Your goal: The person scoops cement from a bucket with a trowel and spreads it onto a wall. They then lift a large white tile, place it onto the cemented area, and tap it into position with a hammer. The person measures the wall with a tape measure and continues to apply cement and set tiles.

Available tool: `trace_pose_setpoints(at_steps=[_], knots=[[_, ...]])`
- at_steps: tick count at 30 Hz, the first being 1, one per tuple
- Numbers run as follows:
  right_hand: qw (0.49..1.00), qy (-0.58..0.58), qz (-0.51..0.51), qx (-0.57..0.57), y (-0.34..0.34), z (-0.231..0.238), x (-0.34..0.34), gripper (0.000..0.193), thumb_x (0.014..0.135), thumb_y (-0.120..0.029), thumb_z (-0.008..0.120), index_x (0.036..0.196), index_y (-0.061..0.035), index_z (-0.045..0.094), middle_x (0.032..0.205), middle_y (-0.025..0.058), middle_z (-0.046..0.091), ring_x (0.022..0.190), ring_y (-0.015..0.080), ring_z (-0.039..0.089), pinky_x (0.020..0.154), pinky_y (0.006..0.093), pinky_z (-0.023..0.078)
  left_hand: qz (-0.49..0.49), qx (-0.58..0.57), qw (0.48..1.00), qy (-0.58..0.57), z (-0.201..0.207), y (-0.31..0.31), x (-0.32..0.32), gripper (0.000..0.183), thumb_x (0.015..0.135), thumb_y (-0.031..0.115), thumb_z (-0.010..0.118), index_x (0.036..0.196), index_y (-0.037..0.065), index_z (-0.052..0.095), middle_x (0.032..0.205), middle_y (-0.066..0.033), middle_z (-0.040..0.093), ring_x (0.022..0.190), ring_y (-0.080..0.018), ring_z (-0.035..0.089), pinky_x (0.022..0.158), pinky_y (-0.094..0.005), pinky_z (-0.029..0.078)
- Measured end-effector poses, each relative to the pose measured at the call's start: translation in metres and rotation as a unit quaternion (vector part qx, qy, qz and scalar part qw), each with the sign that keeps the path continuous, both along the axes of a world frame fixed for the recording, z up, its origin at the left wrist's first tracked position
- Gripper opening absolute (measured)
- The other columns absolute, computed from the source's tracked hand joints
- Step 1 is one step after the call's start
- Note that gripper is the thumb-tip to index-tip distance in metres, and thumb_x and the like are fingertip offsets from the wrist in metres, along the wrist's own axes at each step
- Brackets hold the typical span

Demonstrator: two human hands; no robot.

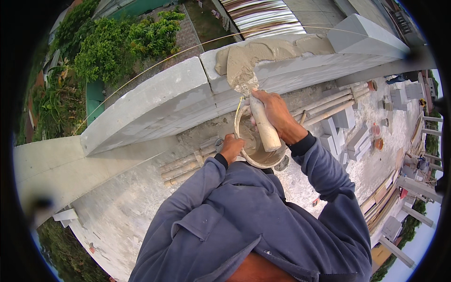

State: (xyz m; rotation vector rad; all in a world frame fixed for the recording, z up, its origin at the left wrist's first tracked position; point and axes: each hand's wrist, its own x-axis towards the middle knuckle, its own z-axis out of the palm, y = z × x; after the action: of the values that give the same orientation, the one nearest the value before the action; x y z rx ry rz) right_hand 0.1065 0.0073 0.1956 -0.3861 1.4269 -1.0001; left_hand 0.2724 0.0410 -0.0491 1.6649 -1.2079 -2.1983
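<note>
My right hand (276, 116) is wrapped round the thick pale handle of a trowel (266, 127). Its mortar-coated blade rests at the top edge of the block wall (157, 96), against a bed of wet grey mortar (277, 50). My left hand (231, 148) grips the rim of a round bucket (261, 164) held close to my body, just below the wall. Mortar coats the bucket's inside; the trowel handle and right hand hide part of it. One pale block (364, 34) stands on the wall at the mortar's right end.
A taut string (141, 78) runs along the wall's outer side. Bamboo poles (331, 105) lie along the wall's foot. Loose blocks (359, 141) and orange buckets (378, 143) stand on the concrete floor to the right. Trees (110, 49) and a metal roof (263, 19) lie beyond the wall.
</note>
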Motion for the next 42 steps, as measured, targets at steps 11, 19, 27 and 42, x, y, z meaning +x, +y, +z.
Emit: trace_pose_setpoints(at_steps=[11,19,27,42], knots=[[0.978,0.159,0.132,-0.020,0.012,-0.052,0.088,0.062,0.098,-0.044,0.056,0.071,0.0118,0.057,0.061,0.0231,0.056,0.058,0.0279,0.059,0.058,0.0472,0.048,0.239,0.082,0.952,0.173,0.023,0.004,-0.007,0.027,0.093,0.010,0.065,0.111,-0.009,0.063,0.095,-0.0142,0.069,0.080,-0.0264,0.070,0.070,-0.0405,0.061],[0.885,0.352,0.302,-0.045,0.130,-0.040,-0.064,0.045,0.103,-0.033,0.056,0.084,0.0065,0.064,0.066,0.0187,0.062,0.061,0.0288,0.063,0.060,0.0415,0.049,0.097,0.015,0.995,0.018,0.000,-0.011,-0.007,0.016,0.079,0.001,0.066,0.092,-0.007,0.067,0.080,-0.0115,0.065,0.064,-0.0243,0.063,0.056,-0.0392,0.052],[0.509,0.752,0.418,-0.039,0.172,-0.168,-0.106,0.018,0.084,-0.016,0.062,0.090,0.0002,0.068,0.091,0.0147,0.060,0.091,0.0300,0.061,0.074,0.0425,0.046,-0.094,-0.174,0.977,-0.076,0.015,-0.018,-0.036,0.026,0.076,0.010,0.066,0.095,-0.008,0.069,0.084,-0.0241,0.071,0.076,-0.0342,0.071,0.071,-0.0444,0.055],[0.878,0.261,0.400,0.020,0.182,-0.241,-0.092,0.038,0.090,-0.030,0.070,0.079,0.0068,0.068,0.064,0.0188,0.065,0.053,0.0258,0.061,0.054,0.0406,0.050,-0.114,-0.215,0.964,-0.105,0.036,-0.019,-0.036,0.026,0.076,0.007,0.064,0.099,-0.005,0.072,0.088,-0.0225,0.074,0.084,-0.0349,0.072,0.079,-0.0439,0.055]])
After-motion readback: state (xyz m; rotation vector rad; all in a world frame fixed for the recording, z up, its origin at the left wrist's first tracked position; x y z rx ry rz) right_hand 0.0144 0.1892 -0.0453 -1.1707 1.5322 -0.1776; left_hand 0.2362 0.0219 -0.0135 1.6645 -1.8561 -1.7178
